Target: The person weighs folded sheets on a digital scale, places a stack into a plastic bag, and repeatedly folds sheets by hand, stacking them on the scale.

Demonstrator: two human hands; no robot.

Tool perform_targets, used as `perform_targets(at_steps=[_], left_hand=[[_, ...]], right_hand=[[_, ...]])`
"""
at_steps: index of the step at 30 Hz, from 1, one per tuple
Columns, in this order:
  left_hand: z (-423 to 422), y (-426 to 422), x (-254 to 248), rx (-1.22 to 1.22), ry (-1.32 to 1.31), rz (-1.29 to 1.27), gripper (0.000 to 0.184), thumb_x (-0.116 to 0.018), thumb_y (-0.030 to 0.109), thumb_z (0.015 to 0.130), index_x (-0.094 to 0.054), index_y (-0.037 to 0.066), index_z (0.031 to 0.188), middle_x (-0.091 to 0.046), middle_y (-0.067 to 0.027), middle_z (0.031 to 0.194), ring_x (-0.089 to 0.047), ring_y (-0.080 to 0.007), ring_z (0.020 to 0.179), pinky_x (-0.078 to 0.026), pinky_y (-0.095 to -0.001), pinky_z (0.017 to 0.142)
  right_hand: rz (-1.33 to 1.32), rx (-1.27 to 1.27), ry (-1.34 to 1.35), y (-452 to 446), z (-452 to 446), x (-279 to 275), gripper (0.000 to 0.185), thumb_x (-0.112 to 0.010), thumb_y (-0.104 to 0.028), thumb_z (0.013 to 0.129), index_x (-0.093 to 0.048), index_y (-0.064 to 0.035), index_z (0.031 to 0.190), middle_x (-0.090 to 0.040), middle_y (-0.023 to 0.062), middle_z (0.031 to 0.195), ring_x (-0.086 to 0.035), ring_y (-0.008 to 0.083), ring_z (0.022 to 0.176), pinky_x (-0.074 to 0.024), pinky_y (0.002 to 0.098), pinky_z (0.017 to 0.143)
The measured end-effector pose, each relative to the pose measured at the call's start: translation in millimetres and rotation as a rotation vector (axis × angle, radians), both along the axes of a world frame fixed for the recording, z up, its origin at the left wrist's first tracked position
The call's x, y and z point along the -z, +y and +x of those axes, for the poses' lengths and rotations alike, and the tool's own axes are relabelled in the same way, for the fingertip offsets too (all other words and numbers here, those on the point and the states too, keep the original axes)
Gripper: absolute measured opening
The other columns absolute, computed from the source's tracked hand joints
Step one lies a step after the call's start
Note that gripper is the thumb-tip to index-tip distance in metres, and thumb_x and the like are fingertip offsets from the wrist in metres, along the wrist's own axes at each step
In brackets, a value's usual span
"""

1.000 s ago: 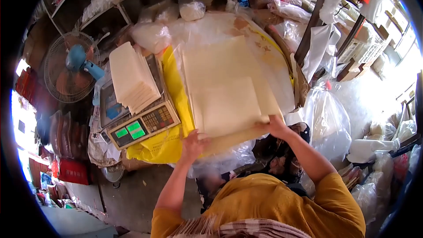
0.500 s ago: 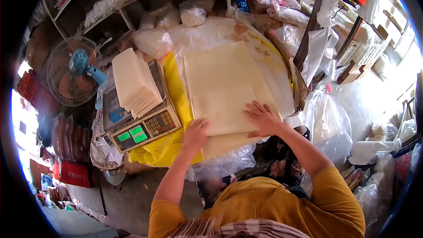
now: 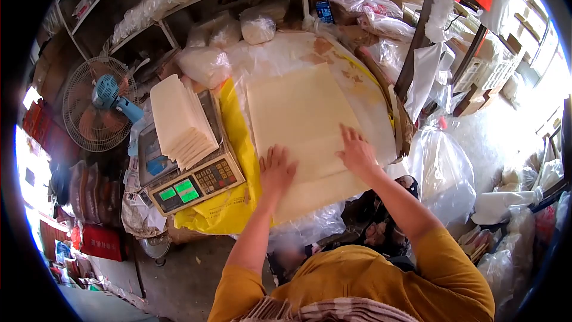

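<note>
Thin cream-coloured sheets (image 3: 301, 104) lie flat on the table, their lower edge near my body. My left hand (image 3: 277, 170) rests palm down on the lower left part of the sheets, fingers spread. On their right side lies my right hand (image 3: 357, 152), also flat with its fingers apart. Neither hand grips anything. To the left, a stack of folded cream sheets (image 3: 182, 120) sits on a digital scale (image 3: 195, 186) with green displays. Yellow plastic (image 3: 237, 137) shows between the scale and the sheets.
A fan (image 3: 100, 102) with a blue motor stands at the left. Filled clear bags (image 3: 205, 64) line the table's back edge below shelves. A large clear plastic bag (image 3: 442, 167) is to the right of the table, near a dark post (image 3: 422, 42).
Both hands have moved from the sheets' near edge farther up onto them and now lie flat. The smaller folded-looking layer on top no longer stands out. The view has shifted slightly.
</note>
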State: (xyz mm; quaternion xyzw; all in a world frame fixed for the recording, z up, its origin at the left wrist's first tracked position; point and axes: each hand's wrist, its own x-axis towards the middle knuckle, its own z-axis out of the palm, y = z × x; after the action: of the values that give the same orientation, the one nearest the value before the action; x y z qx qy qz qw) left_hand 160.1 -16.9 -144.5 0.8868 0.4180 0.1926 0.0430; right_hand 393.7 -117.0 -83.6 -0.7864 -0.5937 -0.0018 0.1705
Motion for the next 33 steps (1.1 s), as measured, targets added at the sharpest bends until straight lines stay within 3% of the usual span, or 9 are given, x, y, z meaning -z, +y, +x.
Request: perform_targets(at_steps=[4,7,10,14,16,20,22,26,33], left_hand=[[2,-3,1,-0.021,0.058,0.067,0.055,-0.050,0.043,0.090,-0.047,0.009,0.133,-0.037,-0.0141,0.143,-0.031,-0.0302,0.136,-0.024,-0.0541,0.108],[2,-6,-22,-0.020,0.140,0.051,0.053,-0.053,0.043,0.088,-0.050,0.008,0.128,-0.045,-0.0131,0.135,-0.038,-0.0302,0.129,-0.030,-0.0565,0.101],[3,-19,-46,-0.090,0.197,-0.086,0.051,-0.055,0.045,0.087,-0.054,0.007,0.123,-0.054,-0.0124,0.118,-0.048,-0.0304,0.115,-0.038,-0.0539,0.092],[-5,-57,-68,0.060,0.094,-0.720,0.045,-0.060,0.040,0.087,-0.057,0.005,0.116,-0.058,-0.0135,0.102,-0.057,-0.0309,0.099,-0.046,-0.0413,0.084],[-10,-79,-48,0.037,-0.210,-0.797,0.042,-0.063,0.027,0.087,-0.053,0.004,0.121,-0.058,-0.0128,0.109,-0.058,-0.0281,0.102,-0.047,-0.0354,0.084],[-24,-91,-81,0.180,-1.370,-1.137,0.058,-0.063,-0.002,0.081,-0.041,0.002,0.135,-0.054,-0.0097,0.128,-0.053,-0.0196,0.116,-0.046,-0.0308,0.091],[-41,-71,-121,0.198,-1.459,-0.893,0.076,-0.055,-0.014,0.078,-0.023,0.002,0.146,-0.050,-0.0087,0.134,-0.051,-0.0185,0.119,-0.039,-0.0298,0.101],[-111,19,-193,0.052,-1.406,-0.442,0.071,-0.054,-0.010,0.078,-0.029,0.001,0.144,-0.051,-0.0093,0.133,-0.052,-0.0169,0.115,-0.042,-0.0294,0.097],[-216,169,-207,-0.159,-1.086,-0.652,0.062,-0.060,-0.002,0.074,-0.044,-0.001,0.134,-0.059,-0.0085,0.116,-0.060,-0.0188,0.097,-0.047,-0.0293,0.087]], right_hand=[[0.044,-0.101,-0.178,-3,-16,50,0.067,-0.056,-0.038,0.088,-0.031,-0.0071,0.142,-0.021,0.0153,0.151,-0.022,0.0368,0.137,-0.0185,0.0463,0.112],[0.010,-0.173,-0.055,-1,-3,43,0.063,-0.056,-0.035,0.089,-0.033,-0.0066,0.141,-0.038,0.0173,0.143,-0.035,0.0374,0.131,-0.0282,0.0470,0.108],[0.161,0.200,0.561,-14,-4,1,0.054,-0.059,-0.030,0.087,-0.044,-0.0048,0.133,-0.044,0.0197,0.136,-0.050,0.0358,0.117,-0.0390,0.0442,0.101],[-0.081,0.066,1.120,-41,-11,65,0.045,-0.065,-0.020,0.084,-0.052,-0.0026,0.124,-0.059,0.0165,0.115,-0.061,0.0245,0.095,-0.0480,0.0368,0.086],[0.099,-0.015,1.494,-44,-49,43,0.040,-0.066,-0.014,0.084,-0.055,-0.0019,0.120,-0.063,0.0130,0.106,-0.061,0.0181,0.090,-0.0490,0.0326,0.081],[0.089,-0.227,1.548,-23,-74,-24,0.045,-0.061,-0.010,0.090,-0.045,-0.0020,0.131,-0.063,0.0077,0.105,-0.060,0.0125,0.092,-0.0481,0.0270,0.079],[0.035,-0.354,1.539,-14,-92,-71,0.050,-0.056,-0.012,0.094,-0.036,-0.0013,0.138,-0.063,0.0085,0.107,-0.061,0.0131,0.094,-0.0492,0.0285,0.081],[0.036,-0.441,1.495,-16,-101,-90,0.051,-0.056,-0.015,0.095,-0.035,-0.0009,0.140,-0.064,0.0135,0.109,-0.065,0.0180,0.093,-0.0512,0.0272,0.078],[-0.182,-0.254,1.414,-44,-72,-16,0.036,-0.052,-0.011,0.094,-0.047,0.0014,0.128,-0.065,0.0143,0.104,-0.067,0.0191,0.083,-0.0540,0.0279,0.074]])
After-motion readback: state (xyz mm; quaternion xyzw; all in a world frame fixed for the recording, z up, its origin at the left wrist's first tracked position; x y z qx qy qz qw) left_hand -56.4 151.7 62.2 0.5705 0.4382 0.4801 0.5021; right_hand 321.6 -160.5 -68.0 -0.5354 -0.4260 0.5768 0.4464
